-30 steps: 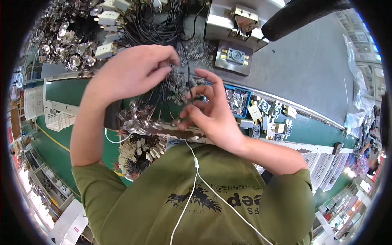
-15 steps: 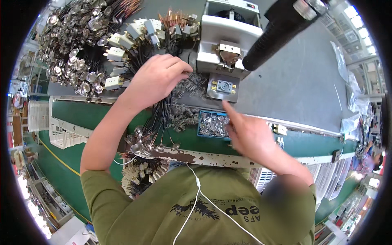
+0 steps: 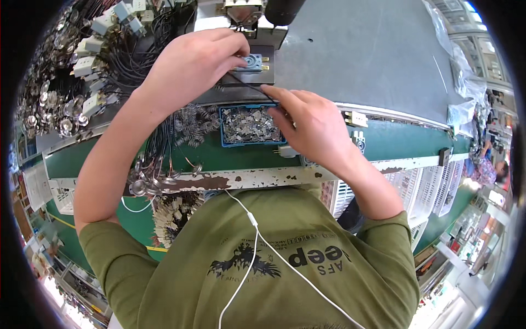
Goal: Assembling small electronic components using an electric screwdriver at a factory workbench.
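Left hand: above the metal block point(image 3: 264, 81), back of the left hand point(image 3: 189, 66) upward; fingers bent in, tips at the left end of the grey switch housing point(image 3: 252, 62). Cannot tell how firmly they grip, as the hand covers the contact.
Right hand: lower and to the right; index finger and thumb of the right hand point(image 3: 318, 123) stand apart, index tip at the black wire point(image 3: 251, 86). Cannot tell whether the other fingers hold it.
Wire: slants from under the left thumb down to the right hand, crossing the front of the block.
Housing: lies flat on the block, two brass tabs to the right, left end partly hidden by fingers.
In the way: machine point(image 3: 242, 13) just beyond the block; black tube point(image 3: 282, 8) overhead, beside it.
Worktop, left: grey worktop point(image 3: 356, 60) carries white plug blocks point(image 3: 85, 67) on dark leads, beside a heap of metal cups point(image 3: 49, 107).
Front edge: loose springs point(image 3: 192, 123) left of the tray; more cups point(image 3: 145, 183) on wire ends near the chipped rail point(image 3: 263, 178).
Blue tray point(image 3: 249, 145): full of small metal pieces.
White crates point(image 3: 413, 192): below the rail, right; contents unclear.
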Demonstrator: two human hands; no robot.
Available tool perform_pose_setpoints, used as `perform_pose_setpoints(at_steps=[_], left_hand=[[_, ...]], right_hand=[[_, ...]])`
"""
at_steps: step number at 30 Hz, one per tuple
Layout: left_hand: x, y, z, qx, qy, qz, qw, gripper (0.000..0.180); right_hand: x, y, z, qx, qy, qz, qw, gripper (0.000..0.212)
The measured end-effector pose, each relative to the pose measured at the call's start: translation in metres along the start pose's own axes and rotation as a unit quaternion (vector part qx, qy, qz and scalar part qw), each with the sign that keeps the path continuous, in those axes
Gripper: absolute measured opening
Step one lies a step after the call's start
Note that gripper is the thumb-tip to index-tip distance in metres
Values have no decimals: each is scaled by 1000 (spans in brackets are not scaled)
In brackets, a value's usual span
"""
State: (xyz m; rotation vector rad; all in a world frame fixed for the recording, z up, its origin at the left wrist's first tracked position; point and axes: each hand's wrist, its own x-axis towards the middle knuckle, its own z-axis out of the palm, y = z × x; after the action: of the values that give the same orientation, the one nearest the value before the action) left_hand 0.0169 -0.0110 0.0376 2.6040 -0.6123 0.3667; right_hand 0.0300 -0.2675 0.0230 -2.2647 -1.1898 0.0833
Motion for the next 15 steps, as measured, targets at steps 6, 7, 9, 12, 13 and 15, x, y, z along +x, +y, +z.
perform_pose_setpoints(at_steps=[6,7,9,12,13,15], left_hand=[[5,4,12,36,-14,30,999,10],[4,5,12,37,-15,33,999,10],[1,4,11,28,-5,26,999,9],[4,4,13,33,0,19,999,8],[4,4,12,34,0,18,999,8],[5,5,8,39,-35,5,999,14]], right_hand=[[-6,-1,4,21,23,-19,999,39],[-7,-1,4,18,18,-17,1000,39],[-7,-3,4,11,14,-13,1000,39],[-7,-7,2,-5,-4,-6,1000,39],[-6,-7,1,-14,-14,-4,1000,39],[-6,-9,0,-27,-13,-11,999,40]])
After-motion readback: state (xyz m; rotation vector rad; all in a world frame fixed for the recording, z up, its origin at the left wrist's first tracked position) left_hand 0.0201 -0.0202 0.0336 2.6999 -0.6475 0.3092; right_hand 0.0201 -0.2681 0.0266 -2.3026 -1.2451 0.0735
